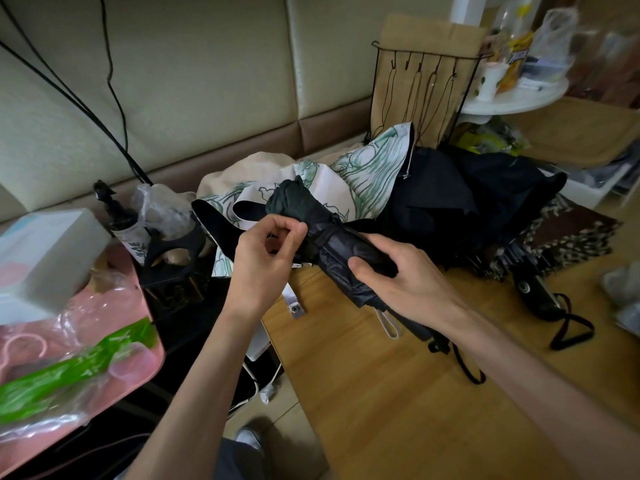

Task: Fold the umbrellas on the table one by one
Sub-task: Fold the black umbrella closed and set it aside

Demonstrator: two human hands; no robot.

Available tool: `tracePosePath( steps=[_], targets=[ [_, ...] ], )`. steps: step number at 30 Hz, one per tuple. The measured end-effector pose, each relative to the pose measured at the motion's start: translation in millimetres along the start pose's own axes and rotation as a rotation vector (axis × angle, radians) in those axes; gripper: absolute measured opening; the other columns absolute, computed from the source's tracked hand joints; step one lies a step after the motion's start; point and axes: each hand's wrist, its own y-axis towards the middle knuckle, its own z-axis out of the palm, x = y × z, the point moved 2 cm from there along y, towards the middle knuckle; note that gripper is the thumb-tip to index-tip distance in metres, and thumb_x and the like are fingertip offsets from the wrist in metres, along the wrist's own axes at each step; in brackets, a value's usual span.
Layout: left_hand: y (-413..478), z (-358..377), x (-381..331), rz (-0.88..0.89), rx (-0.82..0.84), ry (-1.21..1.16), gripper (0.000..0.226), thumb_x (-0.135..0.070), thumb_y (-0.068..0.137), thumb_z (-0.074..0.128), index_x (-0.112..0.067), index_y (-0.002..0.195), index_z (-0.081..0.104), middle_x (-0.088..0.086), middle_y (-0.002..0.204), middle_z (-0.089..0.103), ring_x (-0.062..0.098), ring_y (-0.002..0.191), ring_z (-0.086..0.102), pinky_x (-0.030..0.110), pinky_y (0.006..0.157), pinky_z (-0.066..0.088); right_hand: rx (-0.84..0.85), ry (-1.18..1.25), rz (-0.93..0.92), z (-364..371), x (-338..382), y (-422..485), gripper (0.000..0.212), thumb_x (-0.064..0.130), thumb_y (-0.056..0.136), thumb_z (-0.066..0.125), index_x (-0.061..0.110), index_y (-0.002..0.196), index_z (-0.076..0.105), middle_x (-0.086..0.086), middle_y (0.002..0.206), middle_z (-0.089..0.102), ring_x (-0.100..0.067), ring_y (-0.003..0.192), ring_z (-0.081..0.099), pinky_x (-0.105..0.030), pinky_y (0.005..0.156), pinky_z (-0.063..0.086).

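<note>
the rolled black umbrella (pixel 346 261) is thin, creased cloth with a faint sheen. the flowered umbrella (pixel 367 174) is matt white cloth. its strap (pixel 289 299) carries a shiny metal snap (pixel 295 309). the tabletop (pixel 381 393) looks like smooth, satin wood. the padded backrest (pixel 207 81) resembles smooth cream leatherette. the cardboard (pixel 433 32) is matt brown. the bag (pixel 52 393) is glossy, crinkled clear plastic.

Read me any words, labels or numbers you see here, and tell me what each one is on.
Nothing here reads clearly.
On the yellow packet on the white round shelf: bold lettering, too blurred to read.
On the green plastic bag: white print, too blurred to read.
</note>
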Motion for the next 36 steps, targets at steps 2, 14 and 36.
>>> tracePosePath(
  steps=[2,14,36],
  targets=[
    [-1,0,1,-0.029,-0.065,-0.027,0.021,-0.021,0.096,0.077,-0.015,0.108,0.061,0.017,0.086,0.064,0.031,0.078,0.069,0.043,0.074,0.062,-0.004,0.006,0.005,2,-2,0,0.016,0.041,0.106,0.058,0.034,0.117,0.068,0.0,0.096,0.078,-0.032,0.085,0.076,-0.052,0.074,0.064],
    [-6,2,0,-0.017,-0.07,-0.007,0.009,-0.019,0.098,0.076,-0.012,0.094,0.072,0.004,0.085,0.073,0.029,0.077,0.071,0.037,0.066,0.061,-0.035,-0.007,-0.03,4,-4,-3,0.034,0.046,0.1,0.066,0.021,0.123,0.065,0.011,0.1,0.077,-0.001,0.089,0.074,-0.031,0.077,0.062],
    [6,1,10,-0.061,0.136,0.006,0.023,-0.023,0.095,0.074,-0.001,0.093,0.072,0.01,0.084,0.073,0.015,0.071,0.073,0.025,0.068,0.062,-0.034,-0.042,0.02,0,-20,-5,0.054,0.063,0.087,0.076,0.033,0.13,0.063,0.019,0.111,0.073,0.006,0.102,0.069,-0.025,0.087,0.06]
  ],
)
